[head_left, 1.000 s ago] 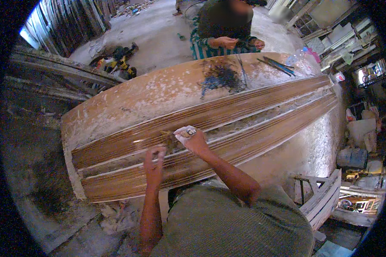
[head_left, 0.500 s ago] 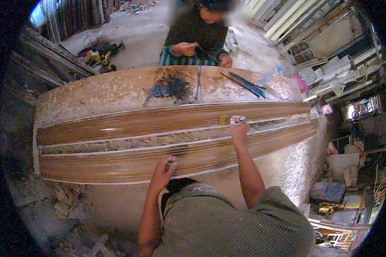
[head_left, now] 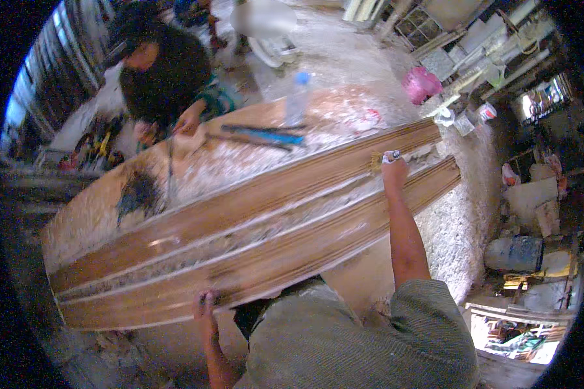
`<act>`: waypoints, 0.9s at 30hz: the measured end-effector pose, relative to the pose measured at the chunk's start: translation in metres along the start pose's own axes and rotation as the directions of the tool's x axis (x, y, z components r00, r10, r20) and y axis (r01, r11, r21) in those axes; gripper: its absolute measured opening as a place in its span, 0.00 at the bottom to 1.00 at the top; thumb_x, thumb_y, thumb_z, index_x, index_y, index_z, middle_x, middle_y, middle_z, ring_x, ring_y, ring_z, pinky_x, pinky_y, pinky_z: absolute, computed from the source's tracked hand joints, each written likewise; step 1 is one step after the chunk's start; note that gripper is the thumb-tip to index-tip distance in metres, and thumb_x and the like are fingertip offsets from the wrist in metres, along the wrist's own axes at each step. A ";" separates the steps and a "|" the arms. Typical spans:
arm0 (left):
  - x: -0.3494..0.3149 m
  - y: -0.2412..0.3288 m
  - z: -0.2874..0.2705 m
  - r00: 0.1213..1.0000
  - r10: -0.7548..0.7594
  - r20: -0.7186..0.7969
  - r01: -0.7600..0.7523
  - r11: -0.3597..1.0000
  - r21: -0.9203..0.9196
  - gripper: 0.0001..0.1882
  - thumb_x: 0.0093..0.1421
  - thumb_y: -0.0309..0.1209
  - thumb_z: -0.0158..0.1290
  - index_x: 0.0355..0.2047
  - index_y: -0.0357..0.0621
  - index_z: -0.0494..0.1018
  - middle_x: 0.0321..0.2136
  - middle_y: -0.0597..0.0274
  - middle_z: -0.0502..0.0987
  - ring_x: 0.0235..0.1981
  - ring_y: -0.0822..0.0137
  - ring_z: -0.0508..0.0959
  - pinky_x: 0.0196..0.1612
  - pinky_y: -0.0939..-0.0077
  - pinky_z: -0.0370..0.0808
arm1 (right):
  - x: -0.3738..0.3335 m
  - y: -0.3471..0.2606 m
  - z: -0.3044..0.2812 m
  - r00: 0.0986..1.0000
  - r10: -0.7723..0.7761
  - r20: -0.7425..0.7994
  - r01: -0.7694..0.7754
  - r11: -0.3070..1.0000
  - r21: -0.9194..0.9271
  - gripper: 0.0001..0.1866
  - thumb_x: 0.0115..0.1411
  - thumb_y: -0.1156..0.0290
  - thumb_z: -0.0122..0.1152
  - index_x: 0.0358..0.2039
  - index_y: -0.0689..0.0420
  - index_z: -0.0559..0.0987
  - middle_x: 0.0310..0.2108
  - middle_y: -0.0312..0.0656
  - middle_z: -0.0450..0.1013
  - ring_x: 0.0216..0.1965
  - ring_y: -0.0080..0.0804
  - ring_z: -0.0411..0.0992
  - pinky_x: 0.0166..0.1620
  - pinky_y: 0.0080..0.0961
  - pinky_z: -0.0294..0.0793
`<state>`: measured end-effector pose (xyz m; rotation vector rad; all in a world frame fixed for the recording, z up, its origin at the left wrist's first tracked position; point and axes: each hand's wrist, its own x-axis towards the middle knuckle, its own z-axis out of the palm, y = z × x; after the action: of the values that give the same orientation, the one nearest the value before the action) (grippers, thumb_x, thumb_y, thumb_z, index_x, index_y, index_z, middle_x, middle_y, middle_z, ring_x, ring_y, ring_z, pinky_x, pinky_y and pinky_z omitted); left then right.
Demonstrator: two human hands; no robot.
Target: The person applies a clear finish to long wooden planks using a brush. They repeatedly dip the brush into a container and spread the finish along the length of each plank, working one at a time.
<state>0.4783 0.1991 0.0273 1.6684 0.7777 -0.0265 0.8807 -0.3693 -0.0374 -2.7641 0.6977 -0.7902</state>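
Observation:
My right hand (head_left: 396,176) is closed around the white handle of a paintbrush (head_left: 390,156). Its yellowish bristles (head_left: 376,161) touch the right part of the far brown grooved board (head_left: 292,185). Parallel to it, on my side, lies a second brown grooved board (head_left: 305,244). At the near edge of that board, toward its left part, is my left hand (head_left: 206,307). Its fingers look bent but are smeared by motion, so whether it holds anything is unclear.
The boards lie on a pale-stained table (head_left: 78,236). Beyond them are a dark tangle of strands (head_left: 138,193), dark and blue strips (head_left: 266,135) and a clear bottle with a blue cap (head_left: 296,100). Another person (head_left: 165,74) works across the table. A pink basket (head_left: 422,85) stands past the right end.
The view has swung right, so the boards now slant upward to the right. The brush has moved rightward along the far board. My left hand has shifted to the near board's edge.

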 end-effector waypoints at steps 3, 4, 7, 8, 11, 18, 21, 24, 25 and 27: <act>-0.011 0.030 0.070 0.989 -0.009 -0.149 -0.007 0.994 -0.106 0.14 0.72 0.39 0.53 0.47 0.42 0.77 0.45 0.59 0.80 0.47 0.64 0.78 0.54 0.65 0.74 | 0.086 0.085 0.016 1.000 0.013 -0.015 -0.011 0.990 0.139 0.16 0.58 0.55 0.68 0.31 0.57 0.86 0.30 0.54 0.82 0.34 0.57 0.81 0.40 0.47 0.80; -0.010 0.038 0.095 0.985 -0.060 -0.160 0.040 0.991 -0.125 0.13 0.72 0.39 0.53 0.46 0.42 0.77 0.45 0.59 0.80 0.47 0.64 0.78 0.53 0.65 0.73 | 0.116 0.110 0.023 0.998 0.056 0.004 -0.056 0.991 0.123 0.17 0.58 0.54 0.68 0.31 0.57 0.86 0.29 0.54 0.81 0.34 0.57 0.81 0.40 0.47 0.80; -0.025 0.054 0.152 0.992 -0.020 -0.123 0.017 1.000 -0.024 0.14 0.70 0.40 0.55 0.45 0.42 0.77 0.41 0.60 0.80 0.43 0.66 0.77 0.49 0.68 0.73 | 0.187 0.168 0.042 0.977 0.210 0.044 -0.208 0.978 -0.033 0.18 0.57 0.53 0.69 0.32 0.57 0.86 0.29 0.54 0.81 0.35 0.57 0.81 0.41 0.48 0.80; -0.033 0.053 0.166 0.993 -0.013 -0.116 0.020 0.998 0.061 0.14 0.70 0.40 0.55 0.45 0.42 0.77 0.41 0.60 0.80 0.42 0.66 0.77 0.49 0.68 0.72 | 0.204 0.182 0.049 0.960 0.274 0.054 -0.267 0.958 -0.109 0.18 0.56 0.52 0.69 0.32 0.57 0.86 0.29 0.54 0.81 0.35 0.58 0.81 0.41 0.49 0.80; -0.044 0.045 0.189 0.985 -0.141 -0.098 0.146 0.988 0.041 0.12 0.69 0.37 0.56 0.43 0.40 0.78 0.37 0.61 0.81 0.39 0.68 0.78 0.44 0.71 0.74 | 0.242 0.226 0.055 0.976 0.214 0.033 -0.210 0.972 -0.110 0.21 0.55 0.50 0.70 0.32 0.59 0.85 0.29 0.55 0.81 0.33 0.59 0.80 0.41 0.50 0.80; -0.043 0.031 0.222 0.975 -0.132 -0.178 0.130 0.991 -0.024 0.12 0.69 0.35 0.55 0.42 0.38 0.79 0.35 0.60 0.81 0.36 0.69 0.79 0.41 0.71 0.78 | 0.323 0.305 0.094 0.992 -0.090 -0.086 0.093 0.995 0.032 0.10 0.53 0.67 0.65 0.27 0.62 0.81 0.26 0.54 0.77 0.33 0.56 0.77 0.38 0.54 0.75; -0.050 0.059 0.235 0.984 -0.062 -0.166 0.072 0.996 0.056 0.14 0.70 0.37 0.54 0.43 0.38 0.79 0.36 0.59 0.82 0.37 0.68 0.80 0.42 0.70 0.78 | 0.250 0.258 0.108 0.987 0.155 0.041 -0.142 0.733 0.665 0.12 0.54 0.71 0.63 0.39 0.59 0.81 0.39 0.51 0.78 0.43 0.53 0.75 0.50 0.51 0.72; -0.047 0.092 0.255 0.986 -0.113 -0.124 0.129 0.983 0.131 0.16 0.71 0.39 0.52 0.44 0.38 0.78 0.39 0.58 0.82 0.39 0.67 0.80 0.44 0.69 0.78 | 0.116 0.180 0.069 0.964 -0.167 0.207 0.122 0.969 0.215 0.24 0.53 0.67 0.68 0.52 0.50 0.79 0.50 0.49 0.77 0.53 0.54 0.72 0.58 0.48 0.69; -0.046 0.100 0.263 0.987 -0.125 -0.101 0.139 0.979 0.152 0.17 0.71 0.40 0.52 0.44 0.37 0.78 0.39 0.57 0.82 0.39 0.67 0.80 0.45 0.69 0.78 | 0.076 0.158 0.045 0.924 -0.274 0.267 0.246 0.960 0.134 0.28 0.53 0.66 0.69 0.57 0.47 0.79 0.53 0.49 0.76 0.56 0.54 0.71 0.61 0.47 0.68; -0.040 0.109 0.279 0.987 -0.154 -0.032 0.157 0.983 0.096 0.15 0.71 0.38 0.52 0.45 0.37 0.78 0.40 0.57 0.82 0.39 0.67 0.80 0.46 0.69 0.77 | 0.031 0.120 0.010 0.791 -0.476 0.384 0.096 0.716 0.691 0.18 0.51 0.66 0.72 0.45 0.48 0.85 0.44 0.46 0.81 0.49 0.47 0.77 0.55 0.43 0.73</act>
<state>0.6105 -0.0701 0.0645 1.7001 0.9373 -0.1566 0.8627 -0.4882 -0.0670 -2.2637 -0.1485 -0.1745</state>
